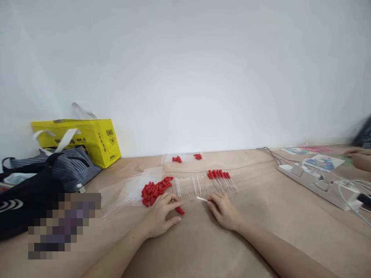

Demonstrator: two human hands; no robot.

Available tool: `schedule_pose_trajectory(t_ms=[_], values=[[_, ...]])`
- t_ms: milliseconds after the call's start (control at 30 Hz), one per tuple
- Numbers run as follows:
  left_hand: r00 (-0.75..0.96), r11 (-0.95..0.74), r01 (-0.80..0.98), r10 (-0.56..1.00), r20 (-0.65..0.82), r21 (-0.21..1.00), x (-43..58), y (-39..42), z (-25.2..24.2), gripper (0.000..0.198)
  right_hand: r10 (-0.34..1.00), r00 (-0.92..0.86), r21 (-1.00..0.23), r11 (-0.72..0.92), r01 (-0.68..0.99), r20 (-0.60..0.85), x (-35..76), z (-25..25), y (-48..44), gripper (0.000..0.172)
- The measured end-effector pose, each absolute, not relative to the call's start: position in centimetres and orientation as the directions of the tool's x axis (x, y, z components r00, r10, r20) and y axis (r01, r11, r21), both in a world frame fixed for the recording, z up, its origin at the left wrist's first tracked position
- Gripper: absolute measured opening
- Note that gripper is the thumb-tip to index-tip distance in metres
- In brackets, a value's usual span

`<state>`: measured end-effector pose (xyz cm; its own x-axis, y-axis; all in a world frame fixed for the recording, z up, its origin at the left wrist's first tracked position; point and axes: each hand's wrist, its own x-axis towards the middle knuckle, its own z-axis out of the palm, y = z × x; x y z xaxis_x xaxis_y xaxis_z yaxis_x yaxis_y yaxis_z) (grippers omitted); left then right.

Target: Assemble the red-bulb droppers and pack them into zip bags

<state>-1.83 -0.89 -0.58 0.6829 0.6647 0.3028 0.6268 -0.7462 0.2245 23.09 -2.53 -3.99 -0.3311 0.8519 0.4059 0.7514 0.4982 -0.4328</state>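
Note:
My left hand (162, 214) is beside a heap of red rubber dropper bulbs (153, 191), thumb and index finger apart. A single red bulb (180, 211) shows just under its index finger, clear of the thumb; I cannot tell whether a finger presses on it. Between the fingertips of my right hand (223, 210) is a thin clear dropper tube (202, 199), its free end pointing left. Several bare clear tubes (189, 186) lie side by side in a row ahead of my hands. To their right, several droppers with red bulbs fitted (222, 180) lie in a slanted row.
Clear plastic bags (127, 193) lie left of the heap. Farther back is another bag (185, 158) with red bulbs and tubes. Left stand a yellow bag (107, 143), a striped bag (84, 164) and a black bag (43, 197). A power strip (319, 185) and another person's hand (361, 159) are right.

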Motion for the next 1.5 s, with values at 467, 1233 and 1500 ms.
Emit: schedule_pose_trajectory(t_ms=[467,1233,1500], values=[[0.488,-0.619,0.669,0.784,0.385,0.412,0.6,-1.5,-2.7,0.011,0.809,-0.365,-0.49,0.575,0.656,0.461,21.0,-4.2,-3.6,0.018],[0.564,-0.725,0.635,0.671,0.482,0.267,1.1,-2.6,-2.2,0.015,0.649,-0.555,-0.132,0.703,0.699,0.52,21.1,-3.0,-3.8,0.023],[0.587,-0.754,0.625,0.624,0.515,0.201,1.2,-3.0,-2.3,0.015,0.667,-0.528,-0.192,0.697,0.691,0.526,20.4,-3.4,-4.0,0.021]])
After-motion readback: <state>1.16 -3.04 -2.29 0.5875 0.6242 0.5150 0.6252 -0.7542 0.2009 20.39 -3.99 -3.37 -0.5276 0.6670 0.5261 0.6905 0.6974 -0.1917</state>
